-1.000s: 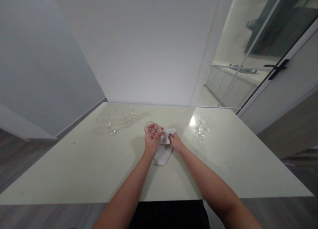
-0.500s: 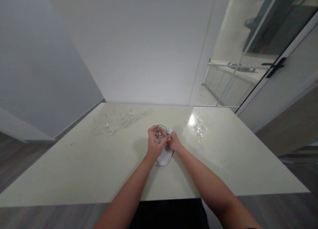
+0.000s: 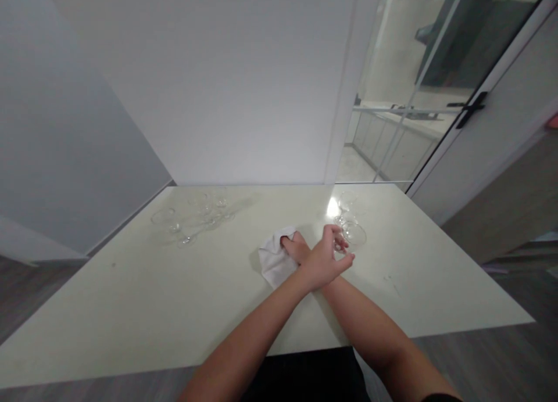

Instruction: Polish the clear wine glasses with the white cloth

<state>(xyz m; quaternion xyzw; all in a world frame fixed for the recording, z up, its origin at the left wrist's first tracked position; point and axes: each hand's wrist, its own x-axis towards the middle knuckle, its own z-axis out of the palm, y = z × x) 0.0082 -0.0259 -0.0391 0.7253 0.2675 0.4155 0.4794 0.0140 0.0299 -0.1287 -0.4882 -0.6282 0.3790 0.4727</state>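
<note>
Crossed over my right forearm, my left hand (image 3: 325,262) reaches to the right side of the table. Its thumb and fingers are apart and curved, close beside a clear stemmed glass (image 3: 355,233). Whether the fingertips still touch that glass I cannot make out. Beneath the crossing, my right hand (image 3: 297,248) grips a white cloth (image 3: 275,261), which hangs in loose folds to the left of it. A second clear glass (image 3: 347,201) stands just behind the nearer one.
Several clear stemmed glasses (image 3: 174,225) stand at the table's back left, their outlines faint. The pale table (image 3: 143,309) meets a white wall panel (image 3: 244,100) at its far edge. A glazed door with a black handle (image 3: 471,110) is at the right.
My left hand has carried the glass from the middle to the right side and spread its fingers. My right hand has shifted slightly left with the cloth, which now hangs more open.
</note>
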